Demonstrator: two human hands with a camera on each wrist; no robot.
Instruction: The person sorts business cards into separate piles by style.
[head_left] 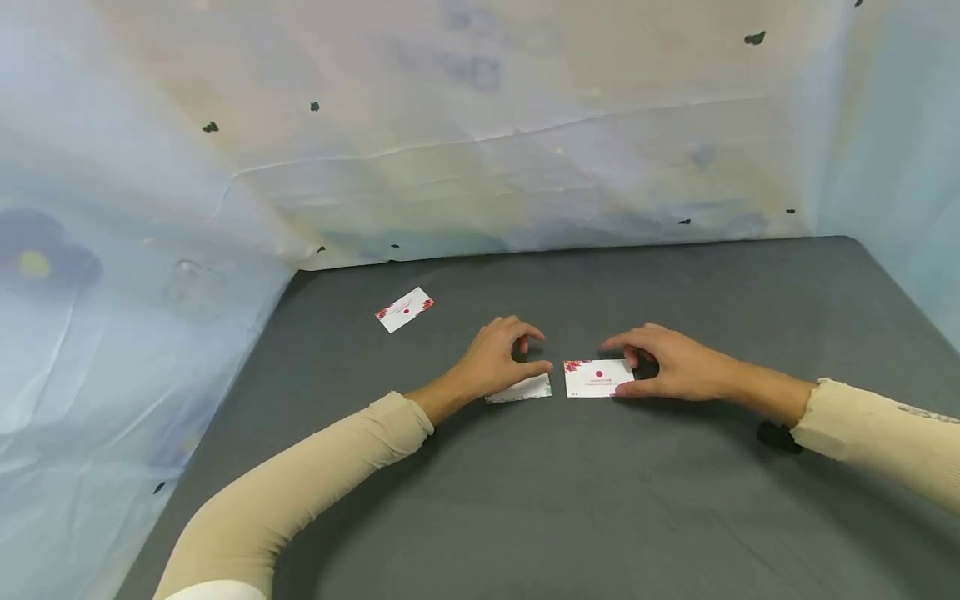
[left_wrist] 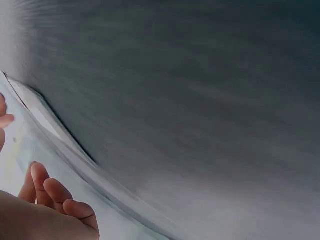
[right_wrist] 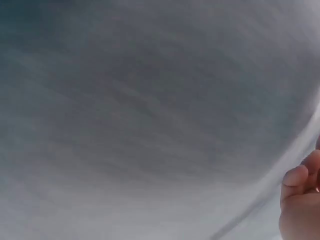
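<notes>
Two small white cards with red flower print lie side by side mid-table. My left hand (head_left: 501, 358) rests over the left card (head_left: 521, 389). Its fingers are curled and its thumb lies along the card's far edge, and part of the card is hidden under the palm. My right hand (head_left: 667, 364) pinches the right end of the right card (head_left: 596, 377) between thumb and fingers, and the card lies flat, face up. Both wrist views are blurred. They show only grey cloth and a few fingertips (left_wrist: 55, 192) (right_wrist: 300, 195).
A third card of the same kind (head_left: 405, 309) lies apart at the far left of the grey table (head_left: 675, 500). Pale painted cloth walls (head_left: 480, 167) close off the back and both sides. A small dark object (head_left: 778, 437) sits under my right forearm.
</notes>
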